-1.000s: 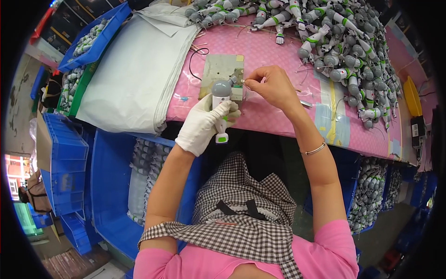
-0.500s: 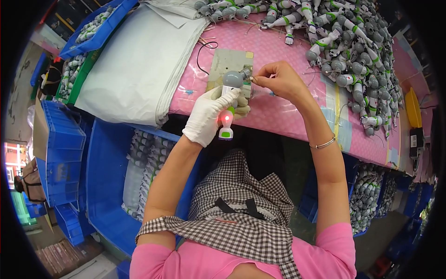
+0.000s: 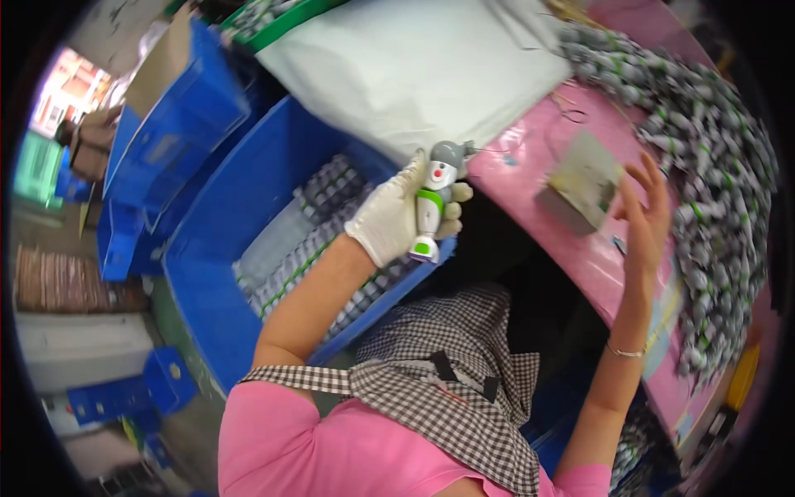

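My gloved left hand [image 3: 403,207] grips a toy arm part [image 3: 430,211], white with green bands and a grey ball end, above the rim of a large blue bin [image 3: 217,217]. A small red spot shows on the part's white upper section, and a grey stub with a thin wire sticks out at its top. My bare right hand [image 3: 648,203] is raised over the pink table, fingers apart and holding nothing, beside a grey metal block [image 3: 580,182]. Rows of similar parts [image 3: 308,267] lie inside the bin, partly hidden by my left forearm.
A pink-covered table [image 3: 542,137] carries a heap of similar parts [image 3: 704,166] along its right side. White sheets [image 3: 414,70] lie stacked at the far left. Other blue bins [image 3: 178,124] stand at left, and a green-edged tray [image 3: 273,29] sits behind.
My left hand has carried the toy part left, away from the metal block toward the blue bin. My right hand has let go and opened. The red light looks dimmer. The view has turned left.
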A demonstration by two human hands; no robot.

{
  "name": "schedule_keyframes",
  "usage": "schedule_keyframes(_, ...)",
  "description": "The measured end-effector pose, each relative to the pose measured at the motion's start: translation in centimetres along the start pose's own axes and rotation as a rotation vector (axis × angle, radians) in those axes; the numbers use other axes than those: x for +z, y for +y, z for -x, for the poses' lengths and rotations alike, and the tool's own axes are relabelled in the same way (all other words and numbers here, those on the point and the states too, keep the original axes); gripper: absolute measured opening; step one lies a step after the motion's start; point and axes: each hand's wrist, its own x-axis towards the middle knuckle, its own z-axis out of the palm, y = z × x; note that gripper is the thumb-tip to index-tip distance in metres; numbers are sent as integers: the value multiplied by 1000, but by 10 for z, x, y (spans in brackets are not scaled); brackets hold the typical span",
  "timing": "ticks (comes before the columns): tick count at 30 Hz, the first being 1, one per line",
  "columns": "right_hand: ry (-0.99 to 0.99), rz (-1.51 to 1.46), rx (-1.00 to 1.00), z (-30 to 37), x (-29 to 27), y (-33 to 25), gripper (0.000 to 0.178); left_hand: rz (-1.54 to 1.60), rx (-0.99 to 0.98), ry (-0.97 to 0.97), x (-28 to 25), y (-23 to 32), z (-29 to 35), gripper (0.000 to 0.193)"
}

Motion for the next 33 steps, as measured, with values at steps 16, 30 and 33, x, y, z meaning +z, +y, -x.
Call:
schedule_keyframes(16,308,-189,126,1,-59,79,34,-2780,-121,892,-359,94,159,17)
schedule_keyframes(30,536,22,270,44,-139,43,19,-1938,-123,1059,-413,54,129,66)
schedule_keyframes(33,569,234,179,24,-162,48,20,-1994,-399,1104,-319,64,93,72)
